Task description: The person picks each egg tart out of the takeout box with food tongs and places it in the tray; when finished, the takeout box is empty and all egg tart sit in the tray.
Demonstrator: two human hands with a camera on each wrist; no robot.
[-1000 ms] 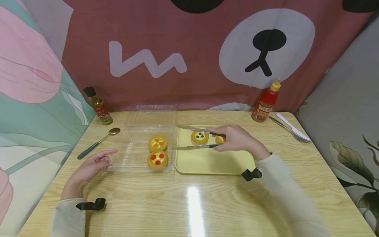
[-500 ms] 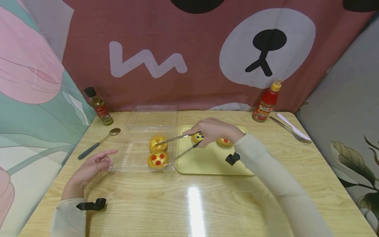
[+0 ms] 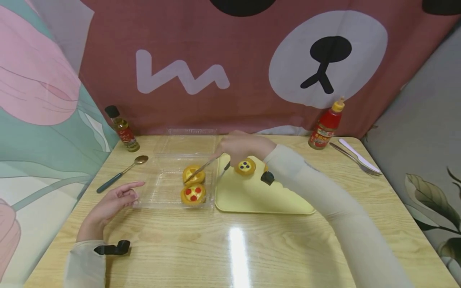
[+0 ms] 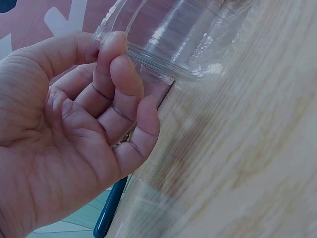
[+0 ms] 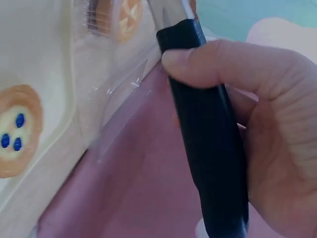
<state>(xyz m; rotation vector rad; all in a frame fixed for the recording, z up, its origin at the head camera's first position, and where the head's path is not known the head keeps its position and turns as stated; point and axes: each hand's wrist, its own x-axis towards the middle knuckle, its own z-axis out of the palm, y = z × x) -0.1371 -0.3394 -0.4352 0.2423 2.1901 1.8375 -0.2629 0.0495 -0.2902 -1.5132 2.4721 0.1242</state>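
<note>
My left hand [image 3: 115, 202] pinches the left edge of a clear plastic clamshell box [image 3: 162, 188], its thumb and a fingertip on the rim in the left wrist view. Two tarts sit at the box's right side: one with wedge-shaped topping [image 3: 199, 179], one with red dots [image 3: 193, 195]. My right hand [image 3: 239, 147] grips tongs [image 3: 208, 163] by their black handle [image 5: 203, 114]. One arm of the tongs slants across the wedge-topped tart; the other arm is mostly hidden behind the hand. Beneath that hand, a tart with blue dots [image 3: 245, 166] lies on a yellow tray [image 3: 263, 200].
The box's lid [image 3: 189, 144] stands open at the back. A spoon [image 3: 122, 174] and an oil bottle [image 3: 125, 131] are at left. A red sauce bottle [image 3: 325, 127], a fork [image 3: 356, 160] and a pink knife [image 3: 358, 155] are at right. My sleeve mostly hides another tart on the tray.
My right hand has moved left and back from above the tray, bringing the tongs over the box and onto the wedge-topped tart. My left hand has stayed at the box's edge.
</note>
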